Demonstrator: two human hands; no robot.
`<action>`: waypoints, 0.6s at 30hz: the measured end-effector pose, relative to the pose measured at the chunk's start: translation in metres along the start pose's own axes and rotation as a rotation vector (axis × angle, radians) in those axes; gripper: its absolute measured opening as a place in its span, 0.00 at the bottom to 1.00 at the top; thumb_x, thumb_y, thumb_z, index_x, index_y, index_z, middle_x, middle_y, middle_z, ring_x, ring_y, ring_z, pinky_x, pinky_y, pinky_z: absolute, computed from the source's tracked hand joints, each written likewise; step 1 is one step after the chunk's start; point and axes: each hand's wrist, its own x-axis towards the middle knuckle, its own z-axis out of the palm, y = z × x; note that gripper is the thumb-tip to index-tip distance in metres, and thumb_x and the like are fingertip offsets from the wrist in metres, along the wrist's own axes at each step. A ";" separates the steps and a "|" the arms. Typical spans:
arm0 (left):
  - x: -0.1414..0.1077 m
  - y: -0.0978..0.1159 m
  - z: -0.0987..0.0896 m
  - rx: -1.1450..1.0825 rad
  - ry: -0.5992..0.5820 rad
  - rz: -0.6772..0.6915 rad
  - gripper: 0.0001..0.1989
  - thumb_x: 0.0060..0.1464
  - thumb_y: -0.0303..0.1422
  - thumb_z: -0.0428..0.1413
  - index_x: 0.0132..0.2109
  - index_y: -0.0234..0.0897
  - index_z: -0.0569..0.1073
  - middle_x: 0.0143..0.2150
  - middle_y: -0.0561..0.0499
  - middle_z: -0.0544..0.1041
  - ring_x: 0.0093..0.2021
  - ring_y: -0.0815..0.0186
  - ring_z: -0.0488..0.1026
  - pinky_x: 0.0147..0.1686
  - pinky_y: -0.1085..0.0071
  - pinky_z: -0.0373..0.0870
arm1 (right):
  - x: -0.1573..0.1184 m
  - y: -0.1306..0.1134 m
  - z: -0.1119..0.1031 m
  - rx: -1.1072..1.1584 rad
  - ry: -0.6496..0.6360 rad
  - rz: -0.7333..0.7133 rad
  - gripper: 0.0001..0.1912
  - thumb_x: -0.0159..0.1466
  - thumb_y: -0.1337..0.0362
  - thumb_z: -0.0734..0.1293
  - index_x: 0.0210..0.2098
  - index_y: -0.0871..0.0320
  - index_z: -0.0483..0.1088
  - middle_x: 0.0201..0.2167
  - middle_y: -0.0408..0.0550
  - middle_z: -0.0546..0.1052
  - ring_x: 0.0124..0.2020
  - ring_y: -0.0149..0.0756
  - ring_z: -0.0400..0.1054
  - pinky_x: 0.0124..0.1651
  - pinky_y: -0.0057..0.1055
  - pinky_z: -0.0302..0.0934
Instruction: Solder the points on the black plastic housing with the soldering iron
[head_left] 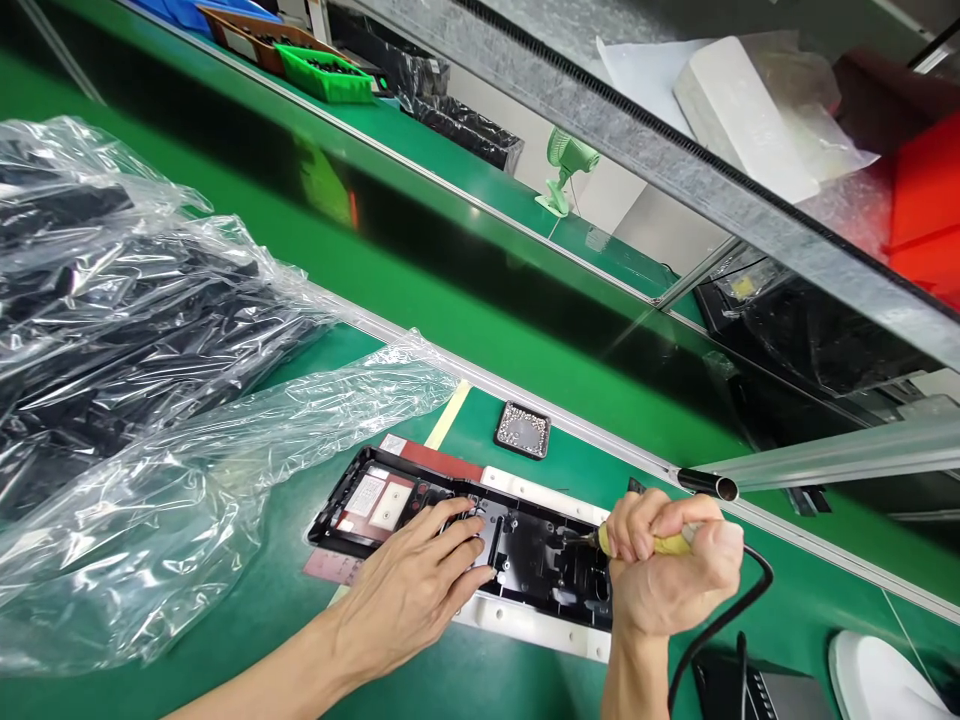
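A long black plastic housing (525, 555) lies on a white fixture (536, 628) with its ribbed inner side up. My left hand (420, 570) rests palm down on the middle of it, fingers stretched out. In my closed right hand (671, 560) is a yellow-handled soldering iron (604, 540) with a black cord. Its thin metal tip reaches down to the right part of the housing; whether it touches cannot be told. Just behind the housing stands a small black tray (523, 430) of tiny metal pieces.
Clear plastic sheeting over black parts (135, 330) covers the left of the green bench. A metal-edged shelf (600, 120) crosses above. A black vented box (757, 690) stands at the lower right beside a white round object (877, 680). Farther back are a green bin (322, 75) and a fan (566, 160).
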 end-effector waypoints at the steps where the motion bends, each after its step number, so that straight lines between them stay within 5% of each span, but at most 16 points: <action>1: 0.000 0.000 0.000 0.000 -0.004 -0.001 0.10 0.69 0.31 0.51 0.49 0.33 0.75 0.51 0.45 0.77 0.60 0.50 0.68 0.55 0.50 0.74 | 0.000 0.000 0.001 -0.007 0.006 -0.005 0.17 0.66 0.61 0.59 0.21 0.57 0.62 0.10 0.37 0.58 0.10 0.25 0.49 0.12 0.22 0.48; 18: -0.001 0.001 0.001 -0.006 0.004 -0.015 0.11 0.69 0.32 0.51 0.48 0.32 0.76 0.52 0.47 0.78 0.60 0.51 0.68 0.56 0.52 0.75 | -0.003 -0.002 0.002 -0.013 0.010 0.000 0.18 0.65 0.60 0.59 0.20 0.57 0.61 0.10 0.36 0.58 0.10 0.25 0.49 0.12 0.22 0.49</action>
